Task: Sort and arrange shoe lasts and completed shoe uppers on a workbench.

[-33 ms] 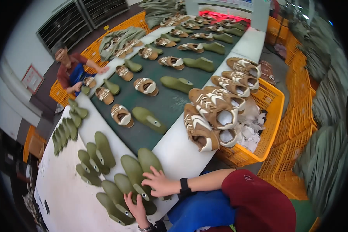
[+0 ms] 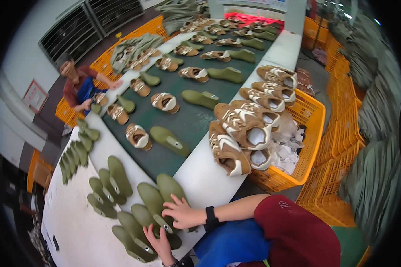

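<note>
On the white table in front of me stands a cluster of olive-green shoe lasts [image 2: 170, 188], lying side by side. My right hand [image 2: 185, 213] rests on the near right lasts with its fingers spread. Beside it, my left hand [image 2: 160, 244] touches the near ends of the lasts, fingers apart and stretched out. Neither hand is wrapped around a last. Another small group of lasts [image 2: 118, 175] lies just to the left. Brown and white sneakers [image 2: 231, 153] are piled on the white ledge to the right of my hands.
A green conveyor belt [image 2: 165, 122] carries sneakers and lasts in rows. At the right stands a yellow crate [image 2: 314, 147] with crumpled white paper; stacked yellow crates [image 2: 338, 187] line that side. More lasts [image 2: 75, 155] lie at far left, near a seated person [image 2: 82, 82] across the belt.
The view has tilted slightly, shifting the belt and shoes a little in the picture. Both hands stay at the same lasts, with almost no movement.
</note>
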The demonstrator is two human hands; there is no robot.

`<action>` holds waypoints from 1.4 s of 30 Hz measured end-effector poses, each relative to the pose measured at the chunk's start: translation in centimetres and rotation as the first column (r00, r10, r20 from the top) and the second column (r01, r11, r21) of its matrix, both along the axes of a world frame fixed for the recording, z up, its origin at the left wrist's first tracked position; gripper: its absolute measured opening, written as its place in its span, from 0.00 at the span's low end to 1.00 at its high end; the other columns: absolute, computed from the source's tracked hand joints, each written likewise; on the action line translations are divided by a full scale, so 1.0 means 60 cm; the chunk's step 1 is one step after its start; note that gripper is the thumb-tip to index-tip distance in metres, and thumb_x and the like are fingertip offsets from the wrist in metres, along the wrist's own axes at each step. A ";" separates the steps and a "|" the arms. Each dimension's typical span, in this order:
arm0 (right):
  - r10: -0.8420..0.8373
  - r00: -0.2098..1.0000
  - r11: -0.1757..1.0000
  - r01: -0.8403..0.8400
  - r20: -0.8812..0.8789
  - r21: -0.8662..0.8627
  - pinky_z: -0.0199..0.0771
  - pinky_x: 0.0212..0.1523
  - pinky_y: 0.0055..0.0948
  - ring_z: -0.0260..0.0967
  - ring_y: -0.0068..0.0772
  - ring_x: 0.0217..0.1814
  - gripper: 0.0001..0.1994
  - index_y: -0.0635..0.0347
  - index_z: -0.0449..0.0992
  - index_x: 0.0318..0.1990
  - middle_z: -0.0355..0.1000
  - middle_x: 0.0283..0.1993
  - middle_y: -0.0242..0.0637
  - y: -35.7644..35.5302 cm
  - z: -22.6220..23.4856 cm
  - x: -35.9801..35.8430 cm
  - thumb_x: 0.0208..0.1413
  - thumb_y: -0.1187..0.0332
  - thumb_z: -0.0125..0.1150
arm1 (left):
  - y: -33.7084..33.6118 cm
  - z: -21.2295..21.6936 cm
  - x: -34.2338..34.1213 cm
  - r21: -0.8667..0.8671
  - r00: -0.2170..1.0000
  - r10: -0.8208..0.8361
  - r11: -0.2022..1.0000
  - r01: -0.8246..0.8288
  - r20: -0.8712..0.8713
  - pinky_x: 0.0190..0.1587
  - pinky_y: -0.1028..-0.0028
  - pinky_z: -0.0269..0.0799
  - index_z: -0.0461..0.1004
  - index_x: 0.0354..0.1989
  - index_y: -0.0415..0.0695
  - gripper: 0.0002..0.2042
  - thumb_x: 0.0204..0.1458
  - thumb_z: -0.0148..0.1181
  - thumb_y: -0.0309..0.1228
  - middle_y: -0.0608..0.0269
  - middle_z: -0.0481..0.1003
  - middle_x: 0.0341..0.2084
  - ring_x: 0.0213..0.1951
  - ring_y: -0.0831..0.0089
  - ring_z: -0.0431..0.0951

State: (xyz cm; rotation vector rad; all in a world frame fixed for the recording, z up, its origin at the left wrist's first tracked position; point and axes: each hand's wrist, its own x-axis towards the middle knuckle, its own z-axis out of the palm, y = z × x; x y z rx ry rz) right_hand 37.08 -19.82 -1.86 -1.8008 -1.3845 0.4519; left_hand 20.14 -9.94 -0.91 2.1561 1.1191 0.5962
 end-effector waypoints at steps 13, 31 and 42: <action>-0.043 0.997 0.969 0.028 0.058 0.245 0.56 0.55 0.47 0.63 0.38 0.54 0.16 0.55 0.74 0.47 0.70 0.46 0.35 0.066 -0.013 -0.004 0.49 0.65 0.55 | -0.049 0.092 0.068 0.581 0.946 -0.163 0.756 0.303 -0.281 0.59 0.51 0.60 0.69 0.52 0.36 0.23 0.56 0.54 0.42 0.37 0.69 0.49 0.53 0.38 0.66; 0.021 0.969 0.932 -0.108 0.247 0.345 0.64 0.41 0.39 0.68 0.40 0.39 0.11 0.48 0.77 0.37 0.74 0.40 0.30 0.066 0.002 0.018 0.52 0.57 0.52 | -0.059 0.110 0.071 0.533 0.959 -0.212 0.798 0.282 -0.189 0.47 0.59 0.70 0.67 0.54 0.38 0.31 0.42 0.67 0.42 0.46 0.74 0.46 0.45 0.50 0.75; 0.137 0.988 0.986 -0.143 0.073 0.084 0.60 0.56 0.44 0.69 0.38 0.49 0.14 0.57 0.75 0.44 0.75 0.44 0.35 0.051 0.015 0.010 0.54 0.61 0.55 | -0.053 0.078 0.061 0.516 0.960 -0.119 0.823 0.239 -0.255 0.53 0.59 0.64 0.67 0.56 0.40 0.32 0.43 0.65 0.45 0.50 0.74 0.46 0.48 0.55 0.73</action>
